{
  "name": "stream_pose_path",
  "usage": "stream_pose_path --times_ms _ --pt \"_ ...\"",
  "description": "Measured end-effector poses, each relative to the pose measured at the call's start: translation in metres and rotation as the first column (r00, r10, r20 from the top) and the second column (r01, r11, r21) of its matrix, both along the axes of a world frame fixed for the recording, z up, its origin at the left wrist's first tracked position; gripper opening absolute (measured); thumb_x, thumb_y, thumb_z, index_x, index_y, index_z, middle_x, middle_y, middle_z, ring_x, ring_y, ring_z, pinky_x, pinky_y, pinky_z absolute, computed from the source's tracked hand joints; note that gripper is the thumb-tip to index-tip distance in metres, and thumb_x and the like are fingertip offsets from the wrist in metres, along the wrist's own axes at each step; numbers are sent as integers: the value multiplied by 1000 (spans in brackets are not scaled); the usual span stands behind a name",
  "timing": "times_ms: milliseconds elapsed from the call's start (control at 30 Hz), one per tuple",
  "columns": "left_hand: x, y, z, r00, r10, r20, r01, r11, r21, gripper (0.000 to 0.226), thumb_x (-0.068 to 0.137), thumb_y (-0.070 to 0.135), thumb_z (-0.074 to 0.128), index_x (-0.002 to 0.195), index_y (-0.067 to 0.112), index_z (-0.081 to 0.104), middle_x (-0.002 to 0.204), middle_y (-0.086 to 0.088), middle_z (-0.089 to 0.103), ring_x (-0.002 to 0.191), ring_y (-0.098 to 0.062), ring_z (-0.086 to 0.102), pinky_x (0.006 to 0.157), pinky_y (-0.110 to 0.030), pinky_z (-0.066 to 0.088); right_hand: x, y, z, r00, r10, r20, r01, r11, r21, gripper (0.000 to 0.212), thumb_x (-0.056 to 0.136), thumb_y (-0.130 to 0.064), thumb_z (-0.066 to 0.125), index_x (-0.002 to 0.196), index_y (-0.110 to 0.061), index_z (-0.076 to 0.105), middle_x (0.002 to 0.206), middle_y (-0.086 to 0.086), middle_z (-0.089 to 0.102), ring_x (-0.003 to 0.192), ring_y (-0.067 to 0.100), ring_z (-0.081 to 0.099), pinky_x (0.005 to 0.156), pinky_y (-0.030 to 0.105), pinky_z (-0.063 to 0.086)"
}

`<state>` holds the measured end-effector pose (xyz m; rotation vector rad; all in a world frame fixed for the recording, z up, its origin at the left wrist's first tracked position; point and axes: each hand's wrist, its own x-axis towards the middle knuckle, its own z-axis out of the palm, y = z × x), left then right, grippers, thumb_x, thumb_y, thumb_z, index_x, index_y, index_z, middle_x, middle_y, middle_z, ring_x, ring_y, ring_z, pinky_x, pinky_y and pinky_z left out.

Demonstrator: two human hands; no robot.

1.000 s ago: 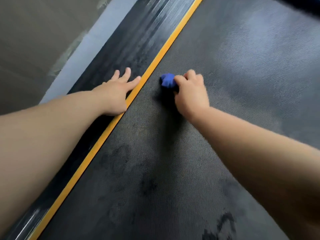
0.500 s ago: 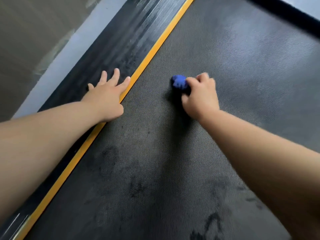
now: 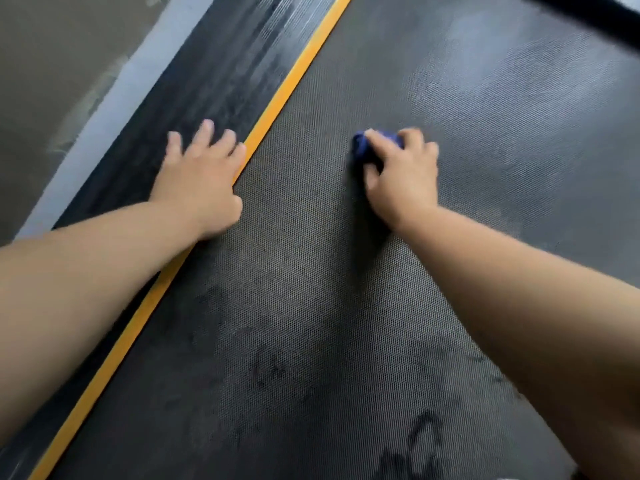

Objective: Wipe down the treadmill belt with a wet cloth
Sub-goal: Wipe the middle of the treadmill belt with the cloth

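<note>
- The fingers [image 3: 414, 142] of the right hand [image 3: 403, 185] curl round a bunched blue cloth [image 3: 362, 147] and press it onto the treadmill belt [image 3: 311, 306], toward the middle of its width.
- The left hand [image 3: 201, 181] lies flat with its fingers straight and spread on the dark side rail [image 3: 207, 81]. Its heel crosses the yellow stripe [image 3: 287, 88] onto the belt edge, and it holds nothing.
- The step in hand looks like a sideways stroke across the belt. It probably goes best with steady downward pressure and overlapping passes, with the left hand braced to take the body's weight.
- The cloth is wadded small, so each pass covers little. Opening it flatter under the palm would likely clean a wider band.
- Dark smudges [image 3: 419, 441] show on the near part of the belt, so that area seems to need attention as well.
- Compared with a second ago, the cloth has moved from just beside the yellow stripe to well out toward the belt's middle.
- The left hand has drawn back slightly: its forefinger lay across the stripe then, and now ends at the stripe's edge.
</note>
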<state>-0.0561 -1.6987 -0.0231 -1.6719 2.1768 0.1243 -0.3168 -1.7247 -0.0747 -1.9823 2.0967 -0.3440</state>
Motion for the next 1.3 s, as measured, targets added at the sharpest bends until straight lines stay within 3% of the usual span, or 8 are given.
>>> stream_pose_path --times_ms 67,133,233,333,567,767,1133,1300 --pt "-14 4 1 979 -125 -158 118 992 -54 58 80 22 42 137 11 45 141 -10 44 133 -30 35 103 -49 35 17 23 -1 993 114 17 -113 993 -20 37 86 -40 58 123 -32 59 132 12 43 107 36 40 96 42 39" --pt "-30 5 -2 963 5 -269 21 995 96 58 89 27 46 146 22 35 149 1 38 136 -21 34 103 -46 39 32 45 -7 983 137 119 -132 990 -46 27 86 -34 59 111 -26 67 121 13 52 96 36 44 88 44 44" --pt "-47 -4 -15 990 34 -139 -9 984 180 62 94 46 45 150 26 25 157 3 21 140 -22 26 104 -47 39 39 62 -7 957 257 137 -248 966 -76 30 89 -42 49 105 -29 71 109 8 57 87 33 47 79 41 48" --pt "-53 -11 -15 999 -41 -6 41 985 170 63 95 49 42 150 24 26 158 0 19 138 -26 30 99 -43 41 27 47 5 965 245 93 -240 969 -67 40 91 -40 46 129 -32 54 115 5 54 95 30 46 83 41 46" --pt "-52 -7 -17 994 -67 82 49 978 202 64 97 39 36 153 25 7 161 3 1 136 -22 37 88 -39 48 31 40 22 917 398 34 -393 882 261 37 88 -30 51 125 -23 49 121 3 47 108 28 42 85 42 46" --pt "-54 0 -19 996 -74 58 61 976 209 66 98 35 36 153 18 3 161 -1 -4 141 -21 29 81 -37 50 -10 -25 28 996 11 -86 0 992 128 34 86 -17 47 119 -18 48 127 11 45 116 36 38 88 47 41" --pt "-68 4 -16 998 -14 69 1 981 194 64 98 32 37 152 14 8 161 -4 0 142 -23 25 83 -40 47 6 80 -6 927 374 -3 -374 926 -45 34 77 -32 44 100 -22 67 99 3 60 87 32 49 67 38 47" --pt "-68 6 -17 998 -21 61 11 987 163 63 98 31 38 151 12 10 160 -5 3 137 -24 33 74 -38 45 -36 -6 8 986 7 -168 -11 1000 -27 33 87 -20 49 116 -32 62 120 3 55 110 35 43 81 40 40"
